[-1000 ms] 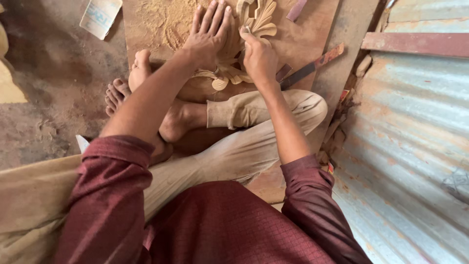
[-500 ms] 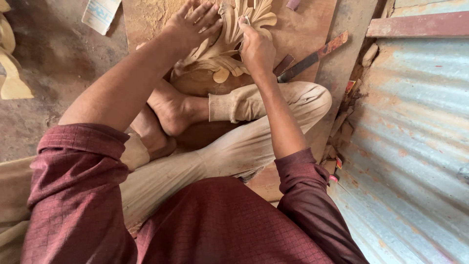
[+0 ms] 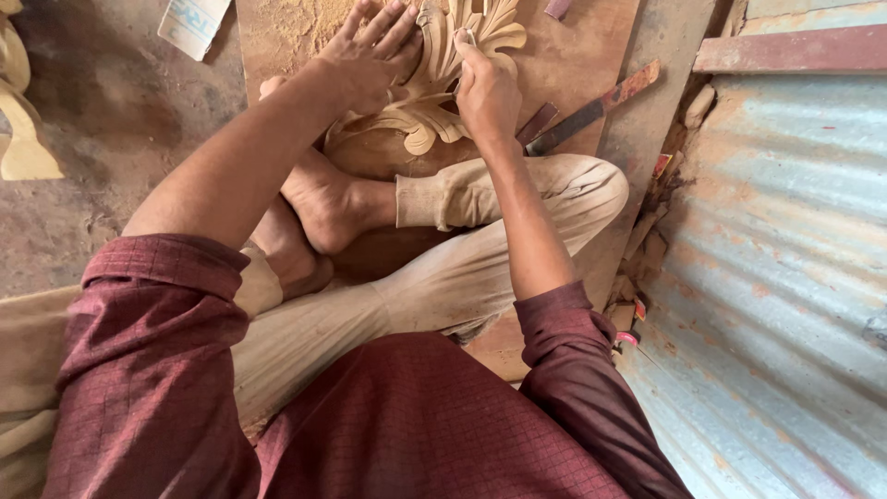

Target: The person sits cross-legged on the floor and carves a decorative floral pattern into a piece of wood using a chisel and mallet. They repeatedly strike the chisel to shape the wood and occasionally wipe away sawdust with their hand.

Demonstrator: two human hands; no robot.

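Here we sit cross-legged on the ground with the wooden carving [image 3: 434, 88] lying flat on a board [image 3: 573, 55] just in front of our bare feet [image 3: 323, 199], close enough that both arms reach it without stretching. Our left hand [image 3: 370, 55] lies spread wide, palm down, on the left part of the leaf-shaped carving, fingers fanned toward the top; it holds nothing, and we judge it is there to press the piece down so it does not slide. Our right hand [image 3: 485, 88] is curled into a fist around a small pale tool [image 3: 468, 39], only the tip of which shows above the thumb, so we cannot tell what kind it is; the tip sits on the middle of the carving, right beside the left hand's fingers. Sawdust [image 3: 296, 23] lies on the board above our left wrist. A long flat chisel [image 3: 591, 111] rests on the board to the right of the carving, apart from it but near the right hand, probably kept within easy reach. A corrugated metal sheet [image 3: 785, 240] stands along our right side.
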